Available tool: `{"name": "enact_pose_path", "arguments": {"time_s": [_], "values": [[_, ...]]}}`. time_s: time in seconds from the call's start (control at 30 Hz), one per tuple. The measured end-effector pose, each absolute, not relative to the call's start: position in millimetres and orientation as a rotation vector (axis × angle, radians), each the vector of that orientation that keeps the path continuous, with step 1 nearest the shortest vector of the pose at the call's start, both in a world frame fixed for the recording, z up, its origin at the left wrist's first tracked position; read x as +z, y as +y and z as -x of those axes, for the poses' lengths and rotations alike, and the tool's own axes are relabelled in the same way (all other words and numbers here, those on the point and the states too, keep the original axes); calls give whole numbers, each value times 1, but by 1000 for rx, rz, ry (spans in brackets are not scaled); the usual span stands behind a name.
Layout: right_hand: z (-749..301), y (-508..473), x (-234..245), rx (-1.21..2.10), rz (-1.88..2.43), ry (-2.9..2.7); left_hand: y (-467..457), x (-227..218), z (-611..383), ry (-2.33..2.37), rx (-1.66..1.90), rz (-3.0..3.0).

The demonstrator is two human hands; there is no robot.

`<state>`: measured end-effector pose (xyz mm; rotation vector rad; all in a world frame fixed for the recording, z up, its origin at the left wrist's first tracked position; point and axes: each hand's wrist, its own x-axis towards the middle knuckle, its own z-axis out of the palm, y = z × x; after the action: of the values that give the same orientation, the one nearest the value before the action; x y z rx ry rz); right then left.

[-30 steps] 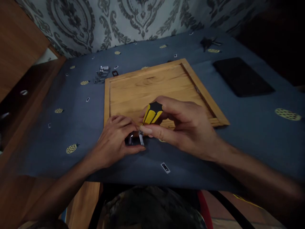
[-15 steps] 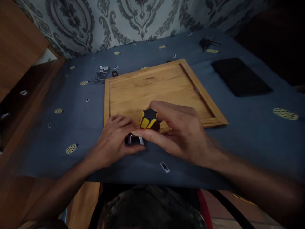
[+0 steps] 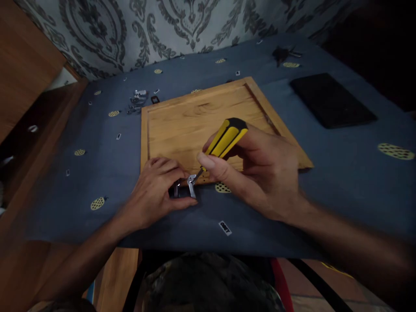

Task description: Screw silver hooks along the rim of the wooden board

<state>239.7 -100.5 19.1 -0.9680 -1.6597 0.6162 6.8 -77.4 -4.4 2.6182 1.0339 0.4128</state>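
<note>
My right hand (image 3: 260, 171) grips a screwdriver with a yellow and black handle (image 3: 226, 138), tilted so its tip points down-left at a small metal hinge (image 3: 190, 184). My left hand (image 3: 156, 193) is closed on that hinge and presses it against the near edge of a wooden panel (image 3: 195, 125). The panel lies flat on a table under a blue cloth (image 3: 341, 182) with yellow pineapple prints. The screwdriver's shaft is mostly hidden by my thumb.
A pile of small metal hardware (image 3: 137, 100) lies past the panel's far left corner. A flat black rectangle (image 3: 331, 106) lies at the right, a dark object (image 3: 282, 54) at the back. Patterned wallpaper (image 3: 182, 21) rises behind, a wooden cabinet (image 3: 22, 65) stands left.
My right hand has drawn back and tilted the screwdriver from nearly upright to leaning right, so the handle is higher and more of it shows. My left hand has stayed on the hinge.
</note>
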Motion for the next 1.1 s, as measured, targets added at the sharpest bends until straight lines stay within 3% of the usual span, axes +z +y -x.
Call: {"name": "enact_pose_path", "arguments": {"time_s": [0.63, 1.1], "values": [[-241, -95, 10, 402, 843, -1879, -77, -4, -8, 1022, 436, -2628], [-244, -91, 17, 495, 840, -2014, -76, -3, -9, 1008, 431, -2614]]}}
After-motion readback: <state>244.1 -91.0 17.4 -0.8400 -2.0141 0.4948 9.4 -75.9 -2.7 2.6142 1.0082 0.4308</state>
